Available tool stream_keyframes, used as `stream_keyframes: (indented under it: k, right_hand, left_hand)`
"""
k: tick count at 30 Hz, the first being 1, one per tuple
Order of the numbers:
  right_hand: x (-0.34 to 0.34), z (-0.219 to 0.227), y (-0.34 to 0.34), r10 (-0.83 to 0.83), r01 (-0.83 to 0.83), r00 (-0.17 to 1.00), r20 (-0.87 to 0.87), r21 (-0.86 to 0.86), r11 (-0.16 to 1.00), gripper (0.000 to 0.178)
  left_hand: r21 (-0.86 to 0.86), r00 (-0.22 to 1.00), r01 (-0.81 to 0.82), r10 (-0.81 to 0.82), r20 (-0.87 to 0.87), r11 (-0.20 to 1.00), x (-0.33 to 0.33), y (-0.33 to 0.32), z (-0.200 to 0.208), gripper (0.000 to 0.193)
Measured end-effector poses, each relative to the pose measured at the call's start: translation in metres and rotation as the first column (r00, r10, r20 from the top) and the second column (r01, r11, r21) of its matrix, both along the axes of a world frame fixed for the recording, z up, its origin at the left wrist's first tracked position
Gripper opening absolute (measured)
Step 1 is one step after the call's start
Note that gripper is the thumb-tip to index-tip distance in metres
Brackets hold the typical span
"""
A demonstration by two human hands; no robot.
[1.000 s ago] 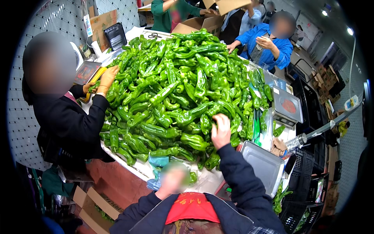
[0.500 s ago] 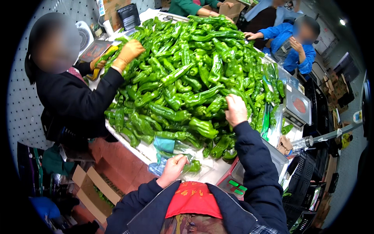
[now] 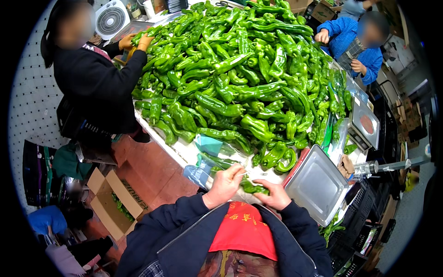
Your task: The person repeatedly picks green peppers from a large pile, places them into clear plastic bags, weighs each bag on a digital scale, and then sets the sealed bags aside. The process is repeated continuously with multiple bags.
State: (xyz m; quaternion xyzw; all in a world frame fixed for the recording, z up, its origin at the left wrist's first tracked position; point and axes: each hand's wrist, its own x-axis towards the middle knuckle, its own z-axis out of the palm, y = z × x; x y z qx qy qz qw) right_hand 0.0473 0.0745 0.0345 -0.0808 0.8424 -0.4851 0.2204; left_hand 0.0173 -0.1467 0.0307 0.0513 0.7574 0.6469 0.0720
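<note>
Down at the table's near edge, my left hand (image 3: 224, 184) pinching a clear plastic bag (image 3: 210, 161), my right hand (image 3: 277, 196) curled around a green pepper (image 3: 253, 187), pepper sitting between both hands, huge pepper pile (image 3: 240, 74) just beyond, metal tray (image 3: 316, 184) right beside.

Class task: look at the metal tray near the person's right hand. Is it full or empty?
Empty. The metal tray shows only its bare shiny bottom; the green peppers lie heaped on the table beside it, none inside.
</note>
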Motion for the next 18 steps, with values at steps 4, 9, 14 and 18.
stream_keyframes:
  k: [4,9,14,18]
  right_hand:
    - [-0.002,-0.011,-0.036,-0.117,0.116,0.986,0.119,0.011,0.993,0.038]
    - [-0.015,-0.078,-0.056,0.093,-0.067,0.988,0.124,-0.200,0.977,0.037]
    - [-0.030,-0.111,-0.093,0.014,0.191,0.944,0.329,-0.583,0.790,0.048]
    - [-0.041,-0.102,-0.112,0.126,-0.128,0.992,-0.028,-0.360,0.924,0.047]
  left_hand:
    - [-0.232,0.983,0.026,-0.067,-0.171,0.972,0.016,0.002,0.009,0.008]
    - [-0.298,0.962,0.027,-0.106,-0.252,0.954,0.027,0.002,0.009,0.012]
    - [-0.286,0.956,-0.024,-0.061,-0.287,0.958,0.034,0.002,0.011,0.013]
    - [-0.292,0.931,-0.036,-0.074,-0.357,0.956,0.032,-0.003,0.007,0.011]
